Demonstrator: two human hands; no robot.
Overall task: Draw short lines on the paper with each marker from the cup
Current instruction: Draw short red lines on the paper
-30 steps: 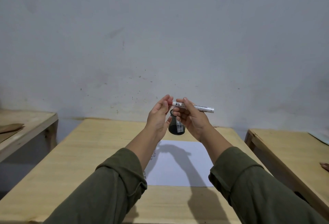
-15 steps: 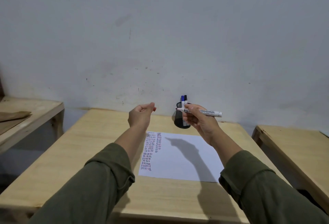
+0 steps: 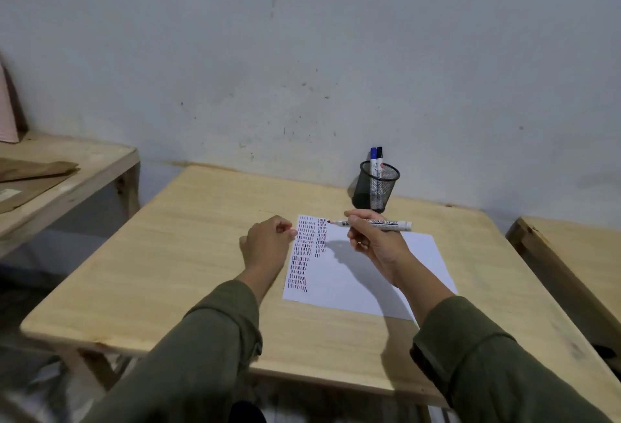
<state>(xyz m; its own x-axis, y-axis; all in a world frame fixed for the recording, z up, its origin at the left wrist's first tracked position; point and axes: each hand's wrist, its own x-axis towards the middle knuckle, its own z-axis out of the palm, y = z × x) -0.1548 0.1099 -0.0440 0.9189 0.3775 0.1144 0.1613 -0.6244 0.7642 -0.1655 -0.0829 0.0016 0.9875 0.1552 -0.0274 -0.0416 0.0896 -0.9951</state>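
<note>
A white sheet of paper (image 3: 356,278) lies on the wooden table (image 3: 188,254), with columns of short red, blue and black lines along its left side. My right hand (image 3: 376,244) holds an uncapped white marker (image 3: 386,223) level above the sheet's top edge, its red tip pointing left at the second column. My left hand (image 3: 267,242) rests closed just left of the paper, with a bit of red cap showing at its fingertips. A black mesh cup (image 3: 378,187) stands behind the paper and holds a blue marker (image 3: 373,157) and a black marker (image 3: 379,155).
A second wooden table (image 3: 571,254) stands close on the right. A lower wooden bench (image 3: 67,180) with brown cardboard pieces is at the left. A grey wall runs right behind the cup.
My hands pulled apart and the red cap came off in my left hand. Both hands dropped toward the paper, the marker tip now over the lines. The view tilted down.
</note>
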